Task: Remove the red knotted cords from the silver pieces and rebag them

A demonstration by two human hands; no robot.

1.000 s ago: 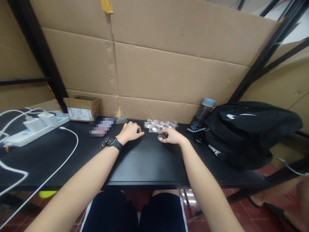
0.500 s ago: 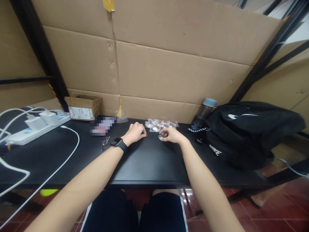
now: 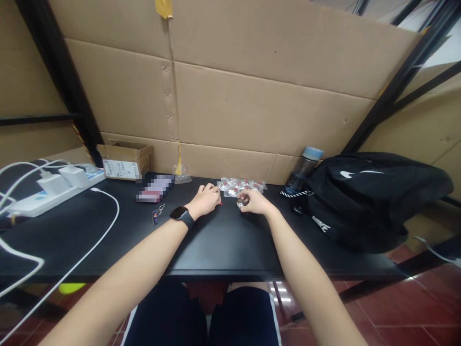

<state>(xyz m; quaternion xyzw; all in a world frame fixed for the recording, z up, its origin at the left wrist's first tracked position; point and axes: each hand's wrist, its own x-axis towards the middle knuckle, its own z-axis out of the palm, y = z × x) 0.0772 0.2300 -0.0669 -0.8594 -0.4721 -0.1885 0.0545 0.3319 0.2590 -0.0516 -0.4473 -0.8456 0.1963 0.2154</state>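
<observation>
My left hand [image 3: 206, 201], with a dark watch [image 3: 181, 216] on its wrist, is closed low over the black table, fingertips pinched together. At the thumb tip shows a small red piece [image 3: 221, 203], mostly hidden by the fingers. My right hand [image 3: 256, 202] curls its fingers and thumb around a small round silvery disc [image 3: 240, 204], just above or on the tabletop; I cannot tell which. Right behind both hands lies a cluster of several clear plastic packets [image 3: 233, 191] with silvery and red contents.
An open cardboard box [image 3: 124, 166], a pixelated flat item [image 3: 154, 188] and a keychain [image 3: 157, 214] are on the left. A power strip [image 3: 36, 202] with white cables stands farther left. A bottle [image 3: 302, 168] and black backpack [image 3: 363, 206] occupy the right. Cardboard walls the back.
My left hand has shifted slightly right with the red piece at its fingertips. My right hand stays almost where it was, around the silvery disc.
</observation>
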